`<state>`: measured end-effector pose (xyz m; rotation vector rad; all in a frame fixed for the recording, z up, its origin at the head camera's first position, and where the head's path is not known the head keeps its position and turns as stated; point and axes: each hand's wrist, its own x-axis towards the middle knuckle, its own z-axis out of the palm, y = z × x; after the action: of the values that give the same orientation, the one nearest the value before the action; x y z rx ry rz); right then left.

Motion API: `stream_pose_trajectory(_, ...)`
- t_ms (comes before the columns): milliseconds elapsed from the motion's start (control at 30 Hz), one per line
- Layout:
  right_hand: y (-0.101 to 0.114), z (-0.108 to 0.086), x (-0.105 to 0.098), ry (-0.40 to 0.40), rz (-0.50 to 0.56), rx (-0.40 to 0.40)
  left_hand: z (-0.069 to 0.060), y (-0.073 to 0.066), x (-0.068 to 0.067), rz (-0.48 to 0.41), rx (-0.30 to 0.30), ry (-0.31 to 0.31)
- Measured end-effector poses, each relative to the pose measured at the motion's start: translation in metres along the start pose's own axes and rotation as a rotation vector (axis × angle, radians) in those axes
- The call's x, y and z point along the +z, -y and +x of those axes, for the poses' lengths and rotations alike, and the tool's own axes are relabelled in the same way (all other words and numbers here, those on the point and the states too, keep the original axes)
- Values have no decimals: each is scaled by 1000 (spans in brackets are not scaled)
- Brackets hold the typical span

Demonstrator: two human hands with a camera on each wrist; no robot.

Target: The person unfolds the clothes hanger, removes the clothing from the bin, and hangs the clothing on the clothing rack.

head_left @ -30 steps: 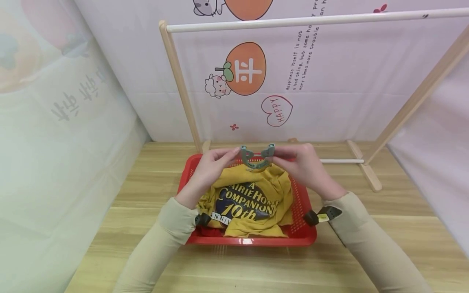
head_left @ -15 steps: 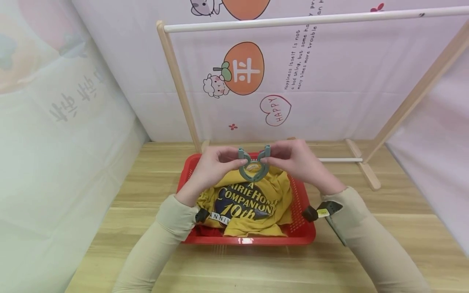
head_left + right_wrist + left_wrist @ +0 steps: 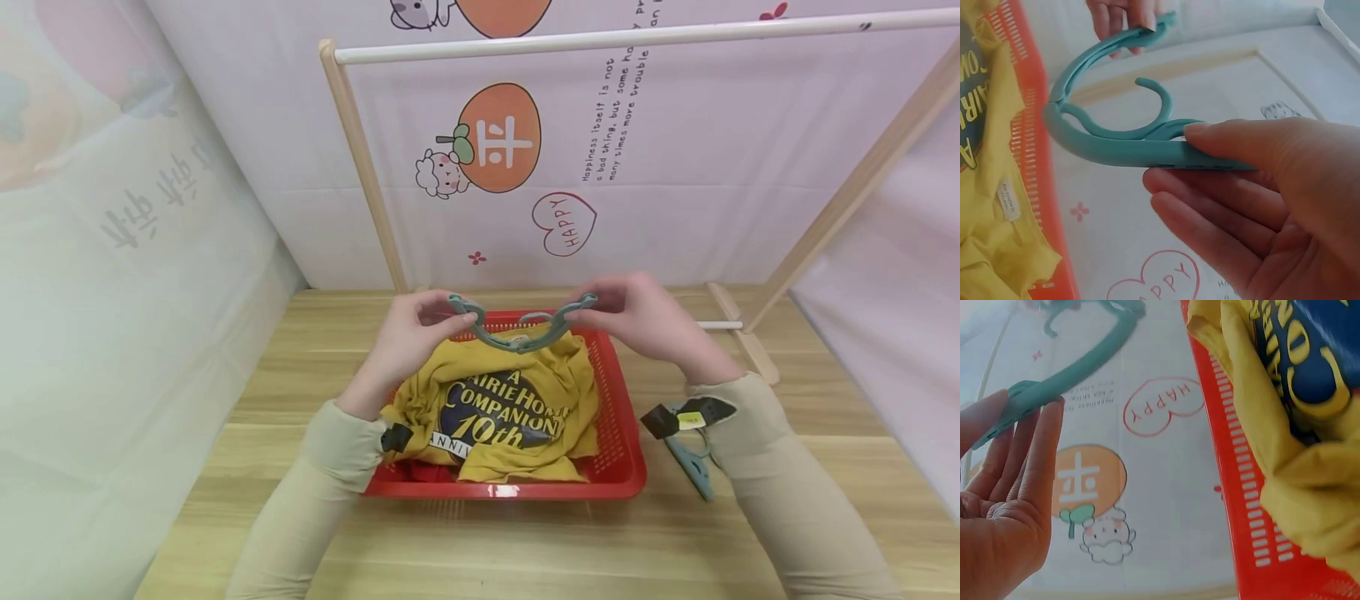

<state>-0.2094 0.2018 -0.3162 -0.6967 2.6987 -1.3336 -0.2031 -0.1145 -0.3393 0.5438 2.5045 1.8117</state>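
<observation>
A teal folding hanger (image 3: pixel 517 342) is spread in a shallow U above the basket, its hook (image 3: pixel 1163 103) visible in the right wrist view. My left hand (image 3: pixel 408 333) pinches one arm's end between thumb and fingers. At the opposite end my right hand (image 3: pixel 648 321) grips the other arm, thumb on top and fingers beneath. Below lies a crumpled yellow T-shirt (image 3: pixel 577 400) with dark blue print, inside the red plastic basket (image 3: pixel 626 467). A bit of red cloth (image 3: pixel 427 472) shows under the shirt.
A second teal hanger (image 3: pixel 693 471) lies on the wooden table (image 3: pixel 495 550) right of the basket, partly hidden by my right wrist. Behind the basket stands a wooden rack with a white rail (image 3: pixel 525 46). Printed white cloth (image 3: pixel 465 225) backs the table.
The hanger went from a tightly bent U to a closed loop, then widened as my hands moved apart. The hanger on the table came into fuller view as my right arm shifted right.
</observation>
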Motion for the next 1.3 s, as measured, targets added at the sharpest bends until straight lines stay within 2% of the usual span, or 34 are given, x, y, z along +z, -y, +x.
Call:
stream_pose_trajectory(267, -9, -6, -12, -149, 160, 101, -2, 8, -20, -77, -67, -72)
stream_pose_trajectory(367, -11, -9, -15, -195, 243, 102, -2, 10, -24, -111, -78, -86)
stream_pose_trajectory(533, -15, -12, -17, -230, 429, 73, -3, 15, -28, -205, -102, -80)
stream_pose_trajectory(633, -17, -13, -17, -236, 517, 69, -3, 17, -28, -274, -107, -79)
stream_pose_trajectory(767, -17, -13, -17, -243, 636, 53, -1, 17, -25, -376, -83, -93)
stream_pose_trajectory(933, -15, -13, -14, -258, 815, -12, 1, 13, -17, -524, -43, -111)
stream_pose_trajectory(1000, -14, -12, -12, -270, 880, -36, 2, 11, -13, -556, -40, -115)
stream_pose_trajectory(1133, -12, -10, -8, -290, 961, -69, 1, 7, -7, -544, -39, -105)
stream_pose_trajectory(1300, -14, -8, -2, -285, 942, -53, -1, 5, -5, -510, -27, -88)
